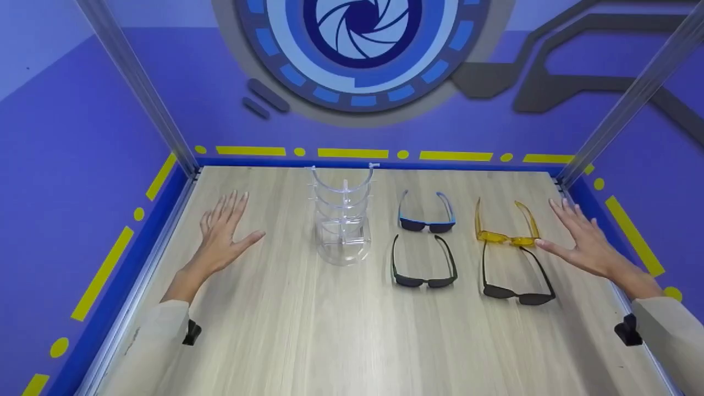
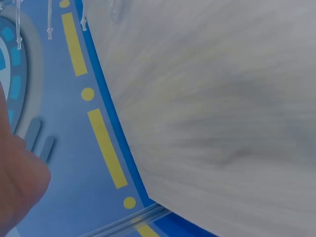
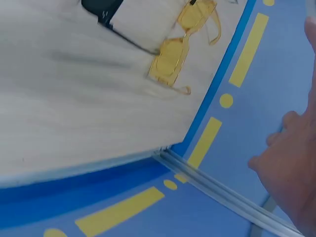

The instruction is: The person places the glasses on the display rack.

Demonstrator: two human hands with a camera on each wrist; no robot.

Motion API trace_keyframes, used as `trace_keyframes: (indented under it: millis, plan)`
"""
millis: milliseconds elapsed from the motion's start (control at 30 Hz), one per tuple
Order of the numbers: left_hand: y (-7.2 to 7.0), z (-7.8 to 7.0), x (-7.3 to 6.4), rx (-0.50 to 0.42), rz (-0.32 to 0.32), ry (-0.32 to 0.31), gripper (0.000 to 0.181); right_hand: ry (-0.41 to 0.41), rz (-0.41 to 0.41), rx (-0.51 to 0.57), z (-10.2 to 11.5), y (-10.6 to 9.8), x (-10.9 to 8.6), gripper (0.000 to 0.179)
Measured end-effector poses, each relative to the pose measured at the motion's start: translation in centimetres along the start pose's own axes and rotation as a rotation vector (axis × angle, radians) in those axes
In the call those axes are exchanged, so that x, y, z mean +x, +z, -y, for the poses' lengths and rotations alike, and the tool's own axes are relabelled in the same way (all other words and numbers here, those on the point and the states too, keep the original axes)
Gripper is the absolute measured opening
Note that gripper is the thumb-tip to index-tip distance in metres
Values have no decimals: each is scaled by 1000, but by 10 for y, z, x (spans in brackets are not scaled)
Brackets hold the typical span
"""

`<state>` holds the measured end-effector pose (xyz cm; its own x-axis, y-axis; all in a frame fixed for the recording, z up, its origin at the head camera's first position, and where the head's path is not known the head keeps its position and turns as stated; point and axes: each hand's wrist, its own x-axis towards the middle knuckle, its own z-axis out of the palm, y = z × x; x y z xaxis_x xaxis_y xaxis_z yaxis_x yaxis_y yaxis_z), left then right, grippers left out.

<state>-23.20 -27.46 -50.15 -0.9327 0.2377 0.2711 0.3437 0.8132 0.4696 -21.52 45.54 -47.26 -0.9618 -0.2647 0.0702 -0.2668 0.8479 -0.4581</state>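
My left hand (image 1: 223,236) is over the left side of the table, fingers spread, holding nothing. To its right stands a clear plastic glasses display stand (image 1: 345,220) with several tiers, none bearing glasses. My right hand (image 1: 586,245) is spread at the right edge; its thumb tip overlaps the yellow sunglasses (image 1: 495,237), and I cannot tell whether they touch. Black sunglasses (image 1: 533,298) lie just in front of the yellow pair. Blue-framed sunglasses (image 1: 426,226) lie right of the stand, with another dark pair (image 1: 423,282) nearer me. All have their temples unfolded, pointing away.
The wood-grain table (image 1: 330,341) is enclosed by blue printed panels at the back (image 1: 275,129) and both sides. Metal posts rise at the back left (image 1: 146,93) and back right (image 1: 632,99) corners. Metal rails run along the table's sides.
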Motion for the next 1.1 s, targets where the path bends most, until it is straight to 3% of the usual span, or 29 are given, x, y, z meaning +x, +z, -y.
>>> trace_keyframes:
  millis: [233,433,600,667,900,1100]
  plan:
    - [2,-8,-2,-225,56,-82,76,85,48,235,8,14,2,74]
    - [11,-14,-6,-383,103,-150,64,14,22,353,10,34,3,58]
    - [28,-17,-6,-418,92,-133,59,-80,49,506,9,45,9,42]
    - [37,-22,-5,-430,100,-115,58,-79,78,583,10,49,6,40]
    - [73,-38,1,-461,138,-29,44,64,180,769,32,79,10,46]
    - [103,-56,-1,-565,238,-26,41,106,198,834,56,116,25,48]
